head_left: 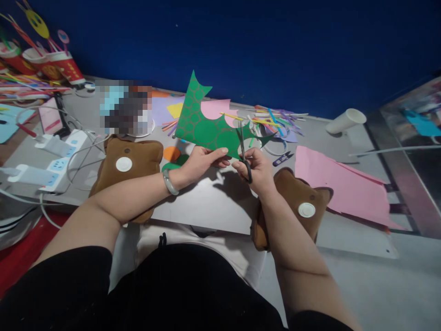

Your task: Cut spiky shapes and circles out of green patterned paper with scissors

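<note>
Between thumb and fingers, my left hand (207,161) pinches the lower edge of a green sheet (203,128) printed with circles, its upper and right edges cut in curves. My right hand (257,170) is closed round the black handles of the scissors (245,156), whose blades point up and lie at the sheet's right part. Beneath and left of my left hand lie an orange disc (172,153) and a green piece (175,164). Behind the green sheet is a pink sheet (217,108) with curved cuts.
Brown cushions (141,154) (292,197) lie under both forearms. Power strips (65,161) with cables, a phone (51,116) and red cups (67,66) are at left. Right are a white cup (346,121), pink paper (341,186) and small snips (283,158). Colourful sticks (280,120) lie behind.
</note>
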A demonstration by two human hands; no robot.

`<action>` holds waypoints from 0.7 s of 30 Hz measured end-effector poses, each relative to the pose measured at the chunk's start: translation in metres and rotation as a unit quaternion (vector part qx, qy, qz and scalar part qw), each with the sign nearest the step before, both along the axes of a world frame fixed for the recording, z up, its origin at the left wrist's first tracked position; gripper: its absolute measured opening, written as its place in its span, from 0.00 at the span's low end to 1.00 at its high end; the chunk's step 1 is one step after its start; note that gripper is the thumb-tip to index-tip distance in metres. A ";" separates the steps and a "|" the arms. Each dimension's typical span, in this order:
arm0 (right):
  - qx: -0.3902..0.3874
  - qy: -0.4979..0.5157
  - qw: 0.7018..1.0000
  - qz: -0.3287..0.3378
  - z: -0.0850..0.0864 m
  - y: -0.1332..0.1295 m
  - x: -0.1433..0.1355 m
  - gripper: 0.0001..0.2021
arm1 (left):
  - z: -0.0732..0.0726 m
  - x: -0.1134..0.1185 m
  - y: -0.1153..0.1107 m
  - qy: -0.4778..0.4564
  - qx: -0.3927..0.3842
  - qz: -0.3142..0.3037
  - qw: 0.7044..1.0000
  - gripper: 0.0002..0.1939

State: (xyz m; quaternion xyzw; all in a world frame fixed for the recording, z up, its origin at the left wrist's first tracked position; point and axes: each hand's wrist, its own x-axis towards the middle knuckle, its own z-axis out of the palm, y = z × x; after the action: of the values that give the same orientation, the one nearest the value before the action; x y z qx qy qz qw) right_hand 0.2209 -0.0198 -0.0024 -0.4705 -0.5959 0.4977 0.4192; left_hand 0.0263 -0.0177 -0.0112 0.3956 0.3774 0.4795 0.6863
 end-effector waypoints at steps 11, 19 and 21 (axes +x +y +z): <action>-0.008 -0.005 1.000 -0.005 -0.001 0.003 0.002 0.38 | 0.010 -0.002 -0.005 0.059 0.001 -0.018 0.998 0.22; -0.016 0.002 1.000 0.002 -0.003 0.004 0.004 0.37 | 0.015 -0.003 -0.006 0.076 0.007 -0.014 0.997 0.19; -0.021 0.004 1.000 0.004 -0.003 0.004 0.004 0.37 | 0.016 -0.003 -0.006 0.075 0.006 -0.011 0.997 0.18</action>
State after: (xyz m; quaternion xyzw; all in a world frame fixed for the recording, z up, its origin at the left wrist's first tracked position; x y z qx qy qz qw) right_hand 0.2253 -0.0159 -0.0051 -0.4749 -0.5859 0.5133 0.4096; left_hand 0.0235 -0.0242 0.0048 0.4384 0.4211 0.4432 0.6588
